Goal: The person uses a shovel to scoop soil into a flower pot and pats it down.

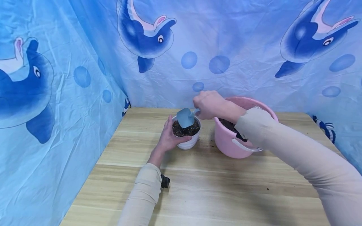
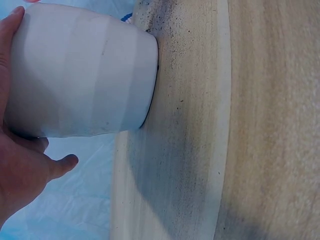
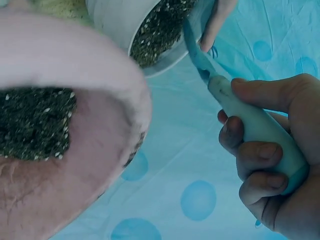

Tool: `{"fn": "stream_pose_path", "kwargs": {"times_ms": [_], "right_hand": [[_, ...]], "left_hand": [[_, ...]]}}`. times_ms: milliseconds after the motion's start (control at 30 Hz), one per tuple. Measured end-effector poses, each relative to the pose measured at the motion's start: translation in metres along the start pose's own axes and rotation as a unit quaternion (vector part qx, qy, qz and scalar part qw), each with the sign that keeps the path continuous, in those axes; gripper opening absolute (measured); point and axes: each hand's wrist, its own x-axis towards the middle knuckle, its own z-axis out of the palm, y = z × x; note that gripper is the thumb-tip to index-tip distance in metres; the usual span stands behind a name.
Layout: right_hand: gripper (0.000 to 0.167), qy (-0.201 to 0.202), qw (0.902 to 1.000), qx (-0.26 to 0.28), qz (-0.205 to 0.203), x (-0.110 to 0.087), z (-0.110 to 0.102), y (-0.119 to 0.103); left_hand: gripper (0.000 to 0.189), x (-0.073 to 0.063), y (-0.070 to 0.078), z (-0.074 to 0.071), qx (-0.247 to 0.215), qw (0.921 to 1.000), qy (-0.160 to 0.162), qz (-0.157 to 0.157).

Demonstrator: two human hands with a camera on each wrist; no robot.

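Observation:
A blue garden trowel (image 1: 185, 118) is held by its handle in my right hand (image 1: 209, 105). Its blade leans over the soil inside a white flowerpot (image 1: 189, 145), near the far rim. In the right wrist view, fingers wrap round the pale teal trowel handle (image 3: 265, 130). My left hand (image 1: 169, 137) holds the pot from its left side, thumb along the near rim and fingers at the far left. Ribbed pot wall (image 2: 85, 70) fills the upper left of the left wrist view. Dark soil (image 3: 155, 35) lies in the pot.
A pink bucket (image 1: 230, 146) with a white handle stands right of the pot, beneath my right forearm, holding dark soil (image 3: 35, 122). Crumbs of soil dot the wooden table (image 1: 209, 188). Blue dolphin-print cloth (image 1: 240, 40) hangs behind and to the left.

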Motion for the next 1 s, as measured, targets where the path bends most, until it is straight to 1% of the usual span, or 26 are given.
{"fn": "stream_pose_path", "kwargs": {"times_ms": [100, 233, 300, 400, 467, 533, 600, 633, 700, 767, 867, 1000], "right_hand": [[0.014, 0.006, 0.9999, 0.001, 0.014, -0.01, -0.003, 0.008], [0.013, 0.012, 0.9988, 0.031, 0.037, -0.026, -0.008, 0.021], [0.011, 0.019, 0.9977, 0.047, 0.044, -0.035, -0.011, 0.028], [0.012, 0.031, 0.9956, 0.068, 0.056, -0.048, -0.012, 0.04], [0.013, 0.037, 0.9933, 0.085, 0.068, -0.057, -0.012, 0.047], [0.015, 0.045, 0.991, 0.098, 0.079, -0.066, -0.012, 0.055], [0.02, 0.054, 0.989, 0.106, 0.088, -0.074, -0.011, 0.062], [0.023, 0.058, 0.9882, 0.108, 0.091, -0.078, -0.01, 0.066], [0.025, 0.071, 0.9876, 0.104, 0.094, -0.086, -0.009, 0.073], [0.022, 0.082, 0.9872, 0.096, 0.097, -0.093, -0.008, 0.08], [0.015, 0.095, 0.9869, 0.082, 0.101, -0.102, -0.006, 0.088], [0.014, 0.1, 0.9856, 0.078, 0.112, -0.114, -0.003, 0.097]], "left_hand": [[0.138, 0.001, 0.001, 0.003, 0.0, 1.0, -0.005, 0.001], [0.138, 0.001, 0.002, 0.003, 0.004, 1.0, -0.006, -0.001], [0.138, 0.001, 0.002, 0.002, 0.007, 1.0, -0.005, -0.006], [0.136, 0.001, 0.001, 0.001, 0.011, 0.9999, -0.003, -0.004], [0.136, 0.001, 0.0, 0.0, 0.019, 0.9998, -0.003, -0.001], [0.137, 0.001, 0.001, -0.001, 0.031, 0.9995, -0.004, 0.008], [0.138, 0.002, 0.003, -0.003, 0.044, 0.9989, -0.005, 0.015], [0.139, 0.002, 0.004, -0.003, 0.05, 0.9985, -0.005, 0.018], [0.139, 0.004, 0.008, -0.005, 0.058, 0.9979, -0.004, 0.03], [0.139, 0.006, 0.012, -0.007, 0.06, 0.9975, -0.001, 0.036], [0.138, 0.01, 0.019, -0.009, 0.058, 0.9972, 0.0, 0.048], [0.135, 0.014, 0.028, -0.008, 0.057, 0.9964, 0.0, 0.063]]}}
